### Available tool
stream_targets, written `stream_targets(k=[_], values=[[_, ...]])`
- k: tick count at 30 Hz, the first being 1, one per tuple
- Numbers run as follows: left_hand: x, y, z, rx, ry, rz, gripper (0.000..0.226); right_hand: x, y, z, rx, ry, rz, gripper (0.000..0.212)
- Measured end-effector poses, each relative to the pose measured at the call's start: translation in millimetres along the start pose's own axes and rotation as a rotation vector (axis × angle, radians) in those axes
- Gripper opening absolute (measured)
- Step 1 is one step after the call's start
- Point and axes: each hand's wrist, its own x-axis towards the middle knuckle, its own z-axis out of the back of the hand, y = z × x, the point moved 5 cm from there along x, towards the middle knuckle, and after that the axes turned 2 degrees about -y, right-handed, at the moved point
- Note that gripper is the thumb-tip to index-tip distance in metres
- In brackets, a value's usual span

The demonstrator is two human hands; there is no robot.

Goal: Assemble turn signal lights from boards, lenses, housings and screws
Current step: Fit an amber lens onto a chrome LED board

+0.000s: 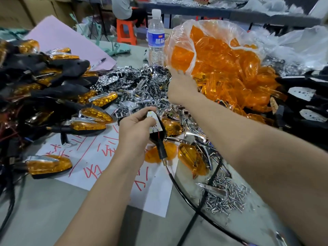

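Head view: left hand (136, 129) holds a black teardrop plastic housing (156, 138); right hand (181, 87) grips a clear plastic bag of orange lenses (213, 55).
Left fingers curl round the housing's wide end, thumb tip just beside the white board (154, 121) seated in it; the stem points down past the palm. Right fingers close on the bag's lower edge, tips partly hidden. Heap of chrome reflectors (142, 82) lies between the hands; small silver screws (225, 196) lie near the right forearm.
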Motion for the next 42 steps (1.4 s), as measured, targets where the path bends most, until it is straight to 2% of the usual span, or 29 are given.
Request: stream_targets(k=[2, 5, 7, 9, 12, 15, 18, 20, 23, 26, 31, 37, 39, 42], values=[[5, 1, -1, 0.019, 0.002, 0.004, 0.039, 14, 0, -7, -0.163, 0.013, 0.034, 0.080], [11, 3, -2, 0.045, 0.004, 0.014, 0.040, 18, 2, -8, -0.349, -0.118, 0.085, 0.055], [15, 5, 1, 0.061, -0.004, 0.027, 0.041, 11, 9, -1, -0.319, -0.286, 0.088, 0.040], [17, 7, 4, 0.066, 0.004, 0.034, 0.041, 0, 16, 8, -0.209, -0.365, 0.066, 0.033], [20, 6, 3, 0.042, 0.048, 0.030, 0.042, -26, 14, 33, 0.116, -0.399, -0.034, 0.032], [14, 3, -8, 0.030, 0.136, 0.010, 0.040, -72, 1, 56, 0.621, -0.405, -0.079, 0.030], [-3, 2, -28, 0.011, 0.240, -0.040, 0.040, -133, -14, 52, 1.115, -0.290, -0.147, 0.025], [-12, 2, -36, 0.008, 0.264, -0.069, 0.040, -164, -18, 41, 1.273, -0.207, -0.159, 0.033], [-16, -2, -40, -0.041, 0.285, -0.069, 0.033, -187, -23, 25, 1.268, -0.176, -0.194, 0.043], [-23, 4, -43, -0.115, 0.284, -0.019, 0.043, -202, -31, 18, 1.182, -0.175, -0.243, 0.044], [-32, 12, -53, -0.129, 0.339, 0.043, 0.047, -221, -41, 22, 1.025, -0.345, -0.264, 0.048], [-37, 13, -55, -0.192, 0.363, 0.015, 0.046, -221, -38, 27, 0.987, -0.391, -0.175, 0.064], [-36, 13, -57, -0.222, 0.371, 0.033, 0.043, -219, -43, 22, 1.013, -0.412, -0.187, 0.052], [-35, 11, -58, -0.243, 0.384, 0.057, 0.039, -215, -54, 12, 1.194, -0.400, -0.266, 0.031]])
